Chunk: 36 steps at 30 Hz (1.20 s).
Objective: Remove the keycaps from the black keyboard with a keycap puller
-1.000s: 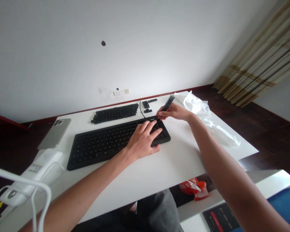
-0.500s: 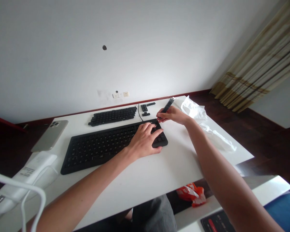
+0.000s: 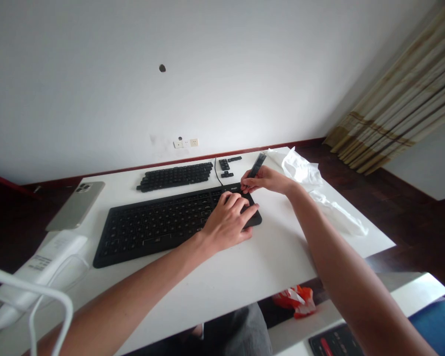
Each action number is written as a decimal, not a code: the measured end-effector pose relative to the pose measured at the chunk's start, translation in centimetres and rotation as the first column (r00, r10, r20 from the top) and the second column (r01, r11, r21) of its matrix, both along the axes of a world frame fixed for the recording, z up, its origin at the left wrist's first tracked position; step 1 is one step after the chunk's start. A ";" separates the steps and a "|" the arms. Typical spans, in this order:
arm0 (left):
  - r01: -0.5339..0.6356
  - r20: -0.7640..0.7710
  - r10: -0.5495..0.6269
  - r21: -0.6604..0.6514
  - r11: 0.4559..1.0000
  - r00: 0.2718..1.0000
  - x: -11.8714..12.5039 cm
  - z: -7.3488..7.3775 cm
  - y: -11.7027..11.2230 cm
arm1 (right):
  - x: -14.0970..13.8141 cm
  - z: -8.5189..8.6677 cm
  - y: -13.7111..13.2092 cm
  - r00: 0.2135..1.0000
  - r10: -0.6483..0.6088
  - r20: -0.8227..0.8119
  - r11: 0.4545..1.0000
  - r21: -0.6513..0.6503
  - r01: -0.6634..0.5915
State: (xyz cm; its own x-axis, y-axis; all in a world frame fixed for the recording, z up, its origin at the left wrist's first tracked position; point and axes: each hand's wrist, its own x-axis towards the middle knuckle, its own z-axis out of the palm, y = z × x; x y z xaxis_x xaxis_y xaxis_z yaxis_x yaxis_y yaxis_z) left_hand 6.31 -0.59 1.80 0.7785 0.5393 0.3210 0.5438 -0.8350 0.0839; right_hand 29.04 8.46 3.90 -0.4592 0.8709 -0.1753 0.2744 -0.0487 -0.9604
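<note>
A black keyboard (image 3: pixel 152 227) lies on the white desk, with small pale stems showing where keycaps would sit. My left hand (image 3: pixel 230 217) rests over its right end, fingers spread and bent onto the number pad, thumb near the front edge. At the keyboard's back right corner, my right hand (image 3: pixel 257 180) is closed around a slim dark tool (image 3: pixel 258 164), which tilts up and to the right. The tool's tip is hidden by my fingers. Behind the keyboard, loose black keycaps (image 3: pixel 176 175) lie in rows. Smaller groups, including arrow-shaped keycaps (image 3: pixel 227 174), lie right of the cable (image 3: pixel 217 173).
A phone (image 3: pixel 76 205) lies face down at the desk's left end, near a white power strip (image 3: pixel 33 272) with white cables. Crumpled white plastic (image 3: pixel 300 165) spreads over the right side. An orange-red wrapper (image 3: pixel 296 300) sits below the front edge. The wall stands close behind.
My left fingers have shifted slightly and bent more over the number pad. My right hand has moved slightly, still holding the tool, which stands a little steeper. The view has shifted a little.
</note>
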 end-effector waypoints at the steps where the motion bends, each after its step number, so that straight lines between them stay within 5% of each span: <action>1: -0.003 0.002 0.003 -0.003 1.000 1.000 0.0 0.0 0.0 | 0.1 0.0 0.0 1.000 0.013 0.003 1.000 0.004 -0.013; 8: -0.027 0.004 0.027 -0.013 1.000 1.000 -0.3 -0.1 0.1 | 0.0 0.7 -0.3 0.990 0.135 0.043 0.986 0.098 -0.138; 16: -0.123 -0.105 0.138 0.134 0.983 0.985 0.6 -0.5 -3.7 | -1.2 2.7 -1.7 0.944 0.161 0.287 0.918 0.307 -0.250; 36: -0.189 -0.058 0.191 0.033 0.981 0.980 0.5 -0.8 -3.2 | 0.5 1.7 -0.8 0.963 0.257 0.078 0.954 0.135 -0.266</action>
State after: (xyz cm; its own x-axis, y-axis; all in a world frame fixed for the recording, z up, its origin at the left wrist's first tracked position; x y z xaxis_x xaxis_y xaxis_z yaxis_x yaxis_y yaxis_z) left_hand 6.76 -3.76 0.97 0.6814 0.6708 0.2926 0.6960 -0.7176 0.0243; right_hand 29.59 7.69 5.58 -0.6671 0.7394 -0.0910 0.3149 0.1692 -0.9339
